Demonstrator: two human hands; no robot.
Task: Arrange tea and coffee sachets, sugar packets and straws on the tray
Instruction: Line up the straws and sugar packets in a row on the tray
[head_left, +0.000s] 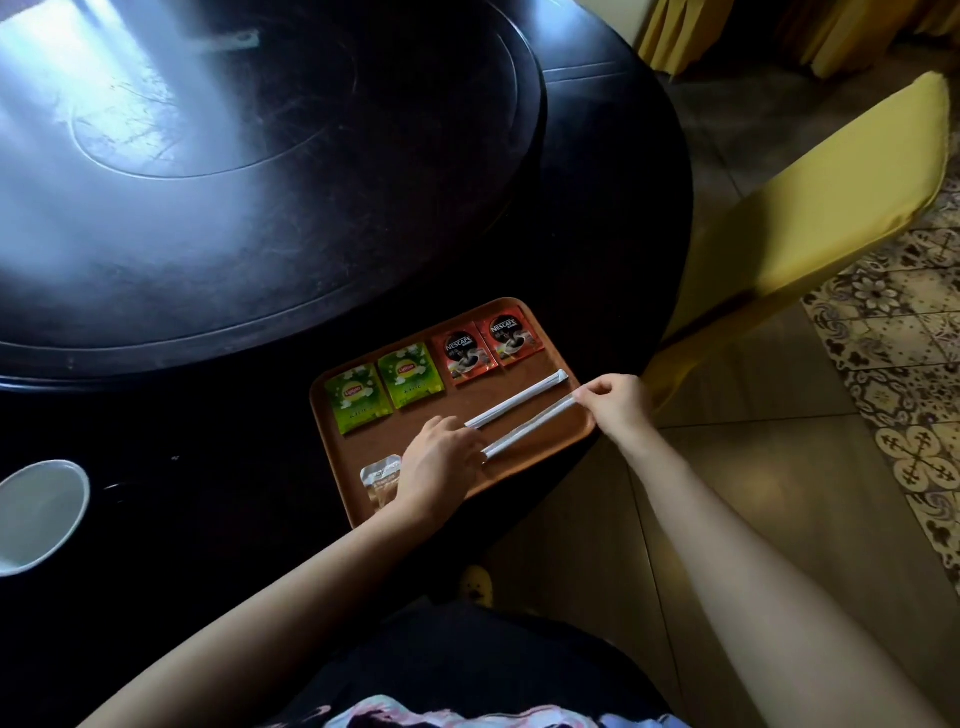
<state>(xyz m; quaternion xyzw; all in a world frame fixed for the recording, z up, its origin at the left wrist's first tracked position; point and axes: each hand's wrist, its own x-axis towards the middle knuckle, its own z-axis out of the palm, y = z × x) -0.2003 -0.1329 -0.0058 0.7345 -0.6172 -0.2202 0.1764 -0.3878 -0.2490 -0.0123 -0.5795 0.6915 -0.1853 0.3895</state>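
Pinching the far end of a paper-wrapped straw (530, 426), the right hand (618, 405) has its fingertips closed on the wrapper at the tray's right rim, while the left hand (441, 462) lies flat with its fingers resting on that straw's other end, pressing it to the tray (519, 467). Just beyond the fingers of both hands lies a second wrapped straw (517, 399), side by side with the first and apart from it. That makes two straws.

Farther out from the hands, along the tray's far edge, sit two green tea sachets (384, 389) and, to their right, two red coffee sachets (488, 345), all flat in one row. Beside the left wrist a silvery packet (382, 475) lies on the tray, partly hidden by the hand; how many are there I cannot tell.

The brown tray sits at the near edge of a dark round surface (182, 415) with a raised turntable (260, 182) in the middle catching window glare. Off to the left of the left hand stands one white cup (39, 512). Past the right hand is a yellow-covered chair (805, 218), over a floor of plain and patterned tiles (883, 338).
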